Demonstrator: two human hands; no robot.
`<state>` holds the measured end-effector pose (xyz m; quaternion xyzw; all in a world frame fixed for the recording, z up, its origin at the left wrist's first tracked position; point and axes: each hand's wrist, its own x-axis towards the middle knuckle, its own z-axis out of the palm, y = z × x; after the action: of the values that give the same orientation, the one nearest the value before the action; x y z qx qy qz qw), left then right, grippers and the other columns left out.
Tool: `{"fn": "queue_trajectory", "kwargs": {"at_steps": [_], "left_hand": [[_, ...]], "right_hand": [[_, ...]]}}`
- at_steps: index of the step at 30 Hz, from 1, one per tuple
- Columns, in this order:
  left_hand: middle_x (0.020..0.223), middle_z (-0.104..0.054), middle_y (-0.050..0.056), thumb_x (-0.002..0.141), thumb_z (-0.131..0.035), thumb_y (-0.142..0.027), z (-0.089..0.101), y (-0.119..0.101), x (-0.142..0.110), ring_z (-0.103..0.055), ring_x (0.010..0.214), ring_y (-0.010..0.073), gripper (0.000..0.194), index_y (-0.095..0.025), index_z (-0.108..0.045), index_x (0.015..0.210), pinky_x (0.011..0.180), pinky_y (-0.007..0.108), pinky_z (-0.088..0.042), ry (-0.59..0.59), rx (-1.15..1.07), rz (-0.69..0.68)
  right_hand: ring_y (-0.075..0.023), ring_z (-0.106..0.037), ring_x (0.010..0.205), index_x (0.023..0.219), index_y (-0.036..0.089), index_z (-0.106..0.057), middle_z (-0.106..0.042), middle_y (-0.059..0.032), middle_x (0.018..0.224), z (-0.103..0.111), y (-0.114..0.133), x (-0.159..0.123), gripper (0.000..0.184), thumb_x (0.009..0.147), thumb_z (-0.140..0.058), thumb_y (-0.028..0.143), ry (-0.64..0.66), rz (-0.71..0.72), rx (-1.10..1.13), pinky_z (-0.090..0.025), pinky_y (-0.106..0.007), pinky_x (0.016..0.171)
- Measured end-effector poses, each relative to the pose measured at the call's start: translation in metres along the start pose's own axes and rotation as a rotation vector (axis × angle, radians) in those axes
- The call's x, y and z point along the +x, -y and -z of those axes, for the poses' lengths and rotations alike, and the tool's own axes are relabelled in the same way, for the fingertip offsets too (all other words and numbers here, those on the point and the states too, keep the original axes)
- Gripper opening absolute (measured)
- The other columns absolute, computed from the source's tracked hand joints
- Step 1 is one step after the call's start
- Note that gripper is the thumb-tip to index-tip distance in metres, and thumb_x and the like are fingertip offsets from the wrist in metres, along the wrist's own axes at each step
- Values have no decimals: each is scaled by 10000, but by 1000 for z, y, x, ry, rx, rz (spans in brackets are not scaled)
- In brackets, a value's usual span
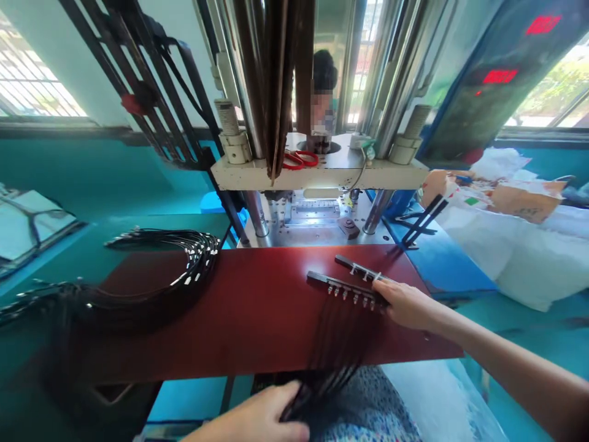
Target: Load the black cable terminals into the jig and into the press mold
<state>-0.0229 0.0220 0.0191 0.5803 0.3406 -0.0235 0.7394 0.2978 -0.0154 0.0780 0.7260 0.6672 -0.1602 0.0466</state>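
Observation:
My right hand (405,304) grips the right end of a black bar (343,287) that carries several cable connectors, lying on the dark red work board (257,313). A second similar bar (356,267) lies just behind it. Black cables (338,344) run from the bars toward me over the board's front edge. My left hand (257,420) holds the bundled cables near my lap. The cables look motion-blurred.
A vertical press machine (317,175) stands behind the board, with red scissors (299,159) on its plate. A large bundle of black cables with white tips (184,264) lies at left. White bags (519,252) are at right. A person stands behind the machine.

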Motion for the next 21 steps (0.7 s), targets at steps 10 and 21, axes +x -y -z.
{"fn": "queue_trajectory", "kwargs": {"at_steps": [10,21], "left_hand": [[673,-660,97,559,-720,-438,-51,-28,43,-596,523,155,419,-141,-508,765,529,257,-430,114,-497,139],[741,-667,114,723,-624,-234,19,-126,126,-635,595,186,204,-119,-514,851,531,302,-506,-6,-580,-55]], "right_hand": [[-203,-575,832,812,180,-540,-627,-56,886,31,-3,35,219,671,-414,71,-176,14,21,-353,-257,647],[-197,-560,938,934,132,-606,-627,-67,983,87,-36,190,201,793,-475,77,-385,-21,140,-422,-285,787]]}}
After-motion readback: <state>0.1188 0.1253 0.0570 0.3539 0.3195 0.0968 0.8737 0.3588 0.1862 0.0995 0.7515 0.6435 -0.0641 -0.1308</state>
